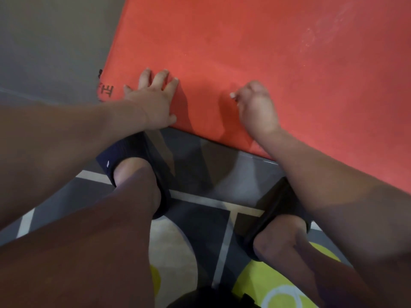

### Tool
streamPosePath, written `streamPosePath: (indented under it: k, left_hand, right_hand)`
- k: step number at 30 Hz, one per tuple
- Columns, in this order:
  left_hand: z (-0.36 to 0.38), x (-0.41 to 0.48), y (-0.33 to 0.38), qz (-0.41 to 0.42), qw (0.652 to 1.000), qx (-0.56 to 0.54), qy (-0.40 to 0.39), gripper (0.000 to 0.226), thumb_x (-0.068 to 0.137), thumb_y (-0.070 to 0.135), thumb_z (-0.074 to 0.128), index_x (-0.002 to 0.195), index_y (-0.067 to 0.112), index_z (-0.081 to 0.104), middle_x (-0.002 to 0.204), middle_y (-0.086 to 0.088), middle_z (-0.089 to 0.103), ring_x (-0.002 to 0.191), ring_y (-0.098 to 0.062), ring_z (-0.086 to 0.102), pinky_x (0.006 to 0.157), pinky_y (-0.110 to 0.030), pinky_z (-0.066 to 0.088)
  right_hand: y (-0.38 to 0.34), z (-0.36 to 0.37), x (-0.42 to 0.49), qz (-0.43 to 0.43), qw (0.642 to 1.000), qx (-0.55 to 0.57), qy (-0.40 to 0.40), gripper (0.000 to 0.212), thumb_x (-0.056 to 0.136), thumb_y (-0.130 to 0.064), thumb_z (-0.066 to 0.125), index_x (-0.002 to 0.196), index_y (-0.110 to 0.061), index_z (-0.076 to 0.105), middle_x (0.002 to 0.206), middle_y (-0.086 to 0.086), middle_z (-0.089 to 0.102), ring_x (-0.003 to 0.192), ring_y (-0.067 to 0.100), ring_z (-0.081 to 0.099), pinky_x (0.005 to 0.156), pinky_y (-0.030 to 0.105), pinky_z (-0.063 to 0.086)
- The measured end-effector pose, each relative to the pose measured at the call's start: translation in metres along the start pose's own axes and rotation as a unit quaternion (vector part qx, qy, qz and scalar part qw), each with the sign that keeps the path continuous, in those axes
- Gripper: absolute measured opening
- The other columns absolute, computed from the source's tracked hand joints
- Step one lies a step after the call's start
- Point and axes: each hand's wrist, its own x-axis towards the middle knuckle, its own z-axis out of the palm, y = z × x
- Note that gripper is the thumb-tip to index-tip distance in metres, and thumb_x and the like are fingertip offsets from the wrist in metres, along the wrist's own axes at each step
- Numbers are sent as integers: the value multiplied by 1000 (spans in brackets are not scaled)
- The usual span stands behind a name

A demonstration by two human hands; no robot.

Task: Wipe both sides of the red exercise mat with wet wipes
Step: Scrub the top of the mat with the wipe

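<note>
Grey floor point(44, 41); red mat point(244, 41) fills 12 to 3 o'clock, near edge by the feet, whitish smear point(322, 34) at 1. Left hand point(153, 101) flat, fingers spread, pressing mat near its 10 o'clock corner. Right hand point(255, 107) curled on mat, centre; can't tell if it holds a wipe. I'd pin with left and wipe in long overlapping strokes outward.

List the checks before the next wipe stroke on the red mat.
1. Left hand flat on the red mat, fingers spread: ok.
2. Wet wipe in right hand: cannot tell. The fingers are curled and no wipe is visible.
3. Mat's near edge lying flat on the floor: ok.
4. Mat surface clean: not ok. There are pale smudges at the far right.
5. Slippers off the mat: ok.
</note>
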Motion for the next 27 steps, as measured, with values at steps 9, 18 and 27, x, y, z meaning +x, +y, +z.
streamPosePath:
  k: [9,18,27]
  left_hand:
    - [-1,0,6,-5,1000,6,-10,96,94,49,62,163,28,-1,169,5,-10,155,-38,-9,111,-77,24]
    - [1,2,8,-10,1000,10,-1,96,93,49,64,163,25,2,168,2,-6,155,-40,-7,109,-77,27]
    - [0,2,9,-11,1000,8,1,96,92,49,64,162,24,3,168,2,-5,155,-40,-7,110,-76,28]
  right_hand:
    - [-43,14,-64,-124,987,42,-96,22,87,-3,51,101,-10,68,96,14,58,91,36,58,83,41,50]
    - [-51,22,-45,156,984,56,63,24,83,2,50,93,-5,70,90,18,59,78,37,59,76,38,44]
    - [-17,-1,-104,202,977,39,62,24,79,3,53,94,-6,69,94,17,56,81,38,57,79,38,44]
